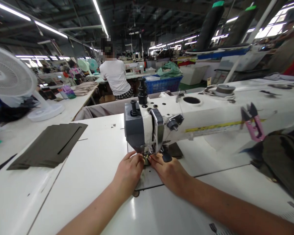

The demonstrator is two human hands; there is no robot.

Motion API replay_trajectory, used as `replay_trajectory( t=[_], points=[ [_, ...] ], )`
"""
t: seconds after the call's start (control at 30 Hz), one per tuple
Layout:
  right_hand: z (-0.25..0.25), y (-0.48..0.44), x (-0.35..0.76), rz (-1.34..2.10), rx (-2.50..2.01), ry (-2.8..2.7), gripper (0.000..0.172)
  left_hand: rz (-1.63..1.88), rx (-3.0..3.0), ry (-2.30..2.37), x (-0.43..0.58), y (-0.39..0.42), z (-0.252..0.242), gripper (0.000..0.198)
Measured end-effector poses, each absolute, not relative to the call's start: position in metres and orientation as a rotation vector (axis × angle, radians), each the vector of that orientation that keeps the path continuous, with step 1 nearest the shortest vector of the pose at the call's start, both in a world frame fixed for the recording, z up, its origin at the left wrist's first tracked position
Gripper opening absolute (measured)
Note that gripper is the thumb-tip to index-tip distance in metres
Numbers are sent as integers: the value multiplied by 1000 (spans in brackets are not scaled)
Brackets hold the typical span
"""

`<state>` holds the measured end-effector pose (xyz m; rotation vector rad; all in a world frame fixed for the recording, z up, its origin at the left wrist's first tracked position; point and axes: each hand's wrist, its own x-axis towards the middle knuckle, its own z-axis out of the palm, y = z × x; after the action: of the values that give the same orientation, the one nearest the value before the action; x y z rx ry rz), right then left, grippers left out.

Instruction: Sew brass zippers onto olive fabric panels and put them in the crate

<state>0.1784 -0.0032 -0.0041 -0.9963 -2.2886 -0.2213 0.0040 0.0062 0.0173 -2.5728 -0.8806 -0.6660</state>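
A white industrial sewing machine (137, 127) stands in front of me, its head over the needle plate (147, 179). Just below the presser foot, my left hand (131, 168) is closed, thumb and fingers pinched together at the left of the needle. My right hand (170, 168) is closed too, fingertips pinched at the right side. The fingertips almost meet there, and whatever small thing they grip is too hidden to make out. Behind my right hand lies a dark olive fabric piece (176, 150), flat on the white table (98, 182).
A stack of dark olive fabric panels (49, 145) lies at left, near a white fan (45, 106). Pink-handled thread snips (254, 127) rest against the machine arm. Bunched dark fabric (281, 160) is at right. A person in a white shirt (115, 76) sits beyond a blue crate (163, 85).
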Motion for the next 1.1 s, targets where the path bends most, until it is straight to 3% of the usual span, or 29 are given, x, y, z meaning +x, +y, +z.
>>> replay_trajectory(
  t=[0.77,0.93,1.0,1.1],
  points=[
    [-1,-1,185,33,-1045,-2307,17,-696,-2632,-965,-1,12,9,15],
    [14,3,220,-347,-1241,-2419,4,-654,-2763,-1072,-6,-7,26,8],
    [12,-12,223,-528,-1413,-2412,14,-713,-2779,-1070,0,-24,32,11],
    [1,-59,211,-431,-1366,-2397,19,-763,-2866,-905,14,-47,30,29]
  ],
)
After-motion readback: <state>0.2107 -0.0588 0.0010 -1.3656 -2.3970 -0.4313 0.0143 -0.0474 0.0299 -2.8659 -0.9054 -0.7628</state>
